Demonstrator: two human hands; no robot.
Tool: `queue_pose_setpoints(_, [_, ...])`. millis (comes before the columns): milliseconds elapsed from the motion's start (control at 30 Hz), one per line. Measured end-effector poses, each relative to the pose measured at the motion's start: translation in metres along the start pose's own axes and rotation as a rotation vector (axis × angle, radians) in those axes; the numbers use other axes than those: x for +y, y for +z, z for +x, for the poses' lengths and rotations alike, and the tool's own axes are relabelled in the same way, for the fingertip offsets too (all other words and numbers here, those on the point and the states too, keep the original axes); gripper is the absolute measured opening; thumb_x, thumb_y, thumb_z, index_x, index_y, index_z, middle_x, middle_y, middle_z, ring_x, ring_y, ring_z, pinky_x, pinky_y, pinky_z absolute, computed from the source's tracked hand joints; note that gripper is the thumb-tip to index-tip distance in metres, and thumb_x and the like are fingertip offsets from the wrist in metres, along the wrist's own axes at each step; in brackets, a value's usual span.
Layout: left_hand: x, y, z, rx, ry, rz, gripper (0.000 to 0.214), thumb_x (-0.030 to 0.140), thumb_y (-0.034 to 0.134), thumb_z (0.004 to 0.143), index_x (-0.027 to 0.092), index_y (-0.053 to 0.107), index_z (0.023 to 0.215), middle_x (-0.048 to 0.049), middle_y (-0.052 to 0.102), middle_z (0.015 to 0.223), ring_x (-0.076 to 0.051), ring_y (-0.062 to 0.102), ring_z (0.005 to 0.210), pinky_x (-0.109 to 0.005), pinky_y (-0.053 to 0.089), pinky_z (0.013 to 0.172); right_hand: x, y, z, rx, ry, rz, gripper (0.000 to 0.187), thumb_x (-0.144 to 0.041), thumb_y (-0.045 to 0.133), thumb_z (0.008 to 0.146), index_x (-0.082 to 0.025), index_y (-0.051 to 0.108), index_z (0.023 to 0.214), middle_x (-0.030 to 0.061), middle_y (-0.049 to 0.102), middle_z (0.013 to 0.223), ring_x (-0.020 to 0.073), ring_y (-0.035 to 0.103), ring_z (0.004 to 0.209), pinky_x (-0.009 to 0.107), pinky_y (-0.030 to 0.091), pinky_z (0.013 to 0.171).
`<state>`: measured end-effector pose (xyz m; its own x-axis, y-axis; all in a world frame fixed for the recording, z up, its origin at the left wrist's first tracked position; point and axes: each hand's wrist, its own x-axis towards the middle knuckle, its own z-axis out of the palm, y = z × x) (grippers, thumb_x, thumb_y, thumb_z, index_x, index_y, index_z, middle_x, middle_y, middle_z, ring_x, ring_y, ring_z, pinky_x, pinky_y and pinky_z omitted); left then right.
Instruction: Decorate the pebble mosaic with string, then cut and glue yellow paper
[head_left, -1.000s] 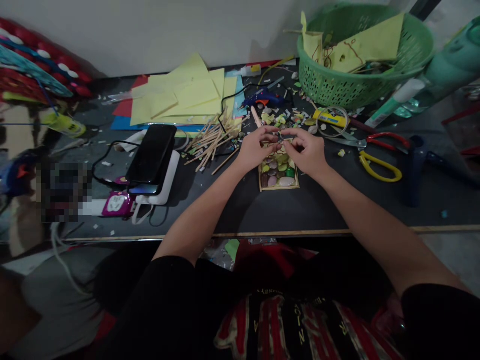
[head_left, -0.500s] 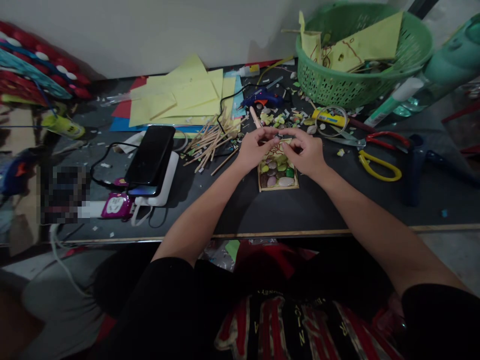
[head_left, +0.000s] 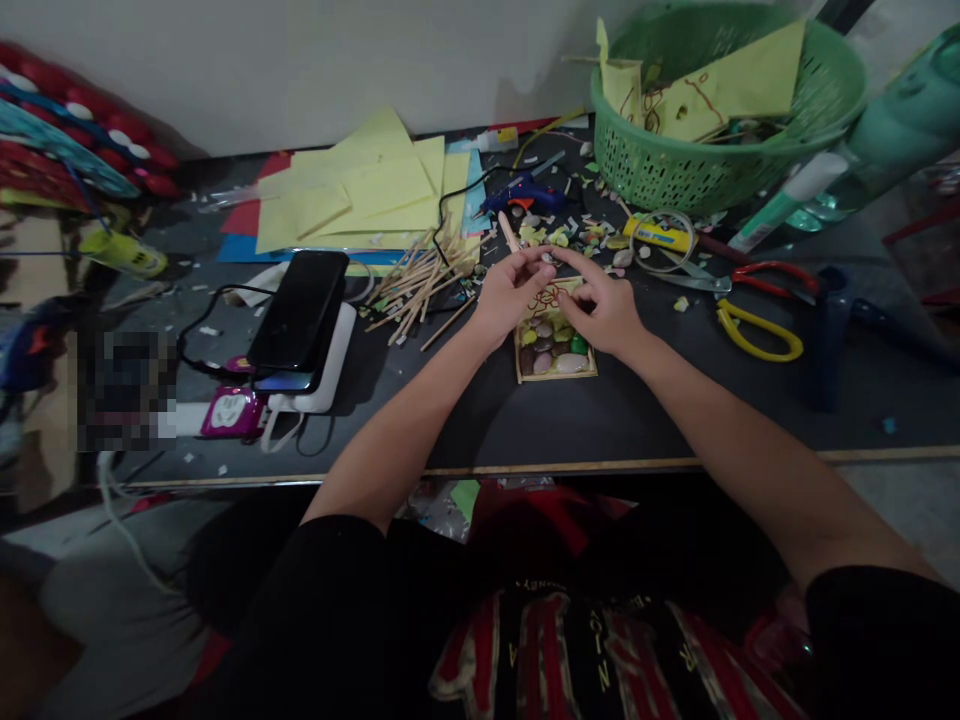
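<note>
A small yellow card [head_left: 550, 368] edged with thin sticks lies flat on the dark table, several coloured pebbles [head_left: 555, 345] covering its lower part and a reddish line drawing above them. My left hand [head_left: 514, 295] is over the card's upper left, thumb and forefinger pinched at a tiny pale piece [head_left: 548, 259] too small to name. From the other side my right hand [head_left: 606, 308] reaches in, its thumb and forefinger apart and the forefinger tip near that piece. Its other fingers are curled and partly hidden. Both hands cover some of the card's upper edge.
Thin wooden sticks [head_left: 420, 285] lie left of the hands, by a phone [head_left: 300, 310] on a white power bank. Behind are yellow sheets [head_left: 375, 190], a blue glue gun [head_left: 529, 195] and paper scraps. Scissors [head_left: 757, 345] and a green basket [head_left: 660, 175] occupy the right.
My right hand's forefinger and thumb have spread further apart, and the hand has shifted slightly left and down. A tiny pale piece now shows at my left fingertips. The card stays put.
</note>
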<state>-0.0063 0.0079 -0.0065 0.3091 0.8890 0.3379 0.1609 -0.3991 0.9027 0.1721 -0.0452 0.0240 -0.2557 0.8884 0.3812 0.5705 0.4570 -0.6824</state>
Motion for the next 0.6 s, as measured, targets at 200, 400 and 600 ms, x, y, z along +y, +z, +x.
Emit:
queue_pose_setpoints(200, [-0.002, -0.002, 0.000, 0.026, -0.024, 0.003, 0.045, 0.054, 0.063, 0.089, 0.023, 0.063, 0.123, -0.0043, 0.070, 0.092, -0.015, 0.068, 0.081, -0.032, 0.058, 0.076, 0.004, 0.002, -0.002, -0.052, -0.034, -0.009, 0.062, -0.034, 0.053, 0.091, -0.021, 0.044, 0.152, -0.0052, 0.055, 0.052, 0.0110, 0.041, 0.045, 0.028, 0.043, 0.058])
queue_pose_setpoints(400, [0.011, -0.004, -0.002, 0.065, 0.046, 0.189, 0.034, 0.040, 0.055, 0.096, 0.021, 0.063, 0.124, -0.0061, 0.072, 0.103, -0.015, 0.067, 0.090, -0.032, 0.056, 0.085, 0.004, 0.001, -0.001, -0.049, -0.047, -0.030, 0.059, -0.037, 0.052, 0.092, -0.021, 0.049, 0.148, -0.0041, 0.057, 0.054, 0.0118, 0.043, 0.046, 0.028, 0.043, 0.058])
queue_pose_setpoints(600, [0.021, -0.005, -0.005, 0.027, 0.080, 0.188, 0.030, 0.029, 0.049, 0.097, 0.019, 0.061, 0.123, -0.0074, 0.072, 0.120, -0.015, 0.069, 0.102, -0.031, 0.056, 0.093, 0.003, 0.002, -0.001, -0.041, -0.070, -0.049, 0.055, -0.033, 0.053, 0.092, -0.017, 0.053, 0.144, -0.0039, 0.057, 0.053, 0.0112, 0.044, 0.045, 0.027, 0.041, 0.055])
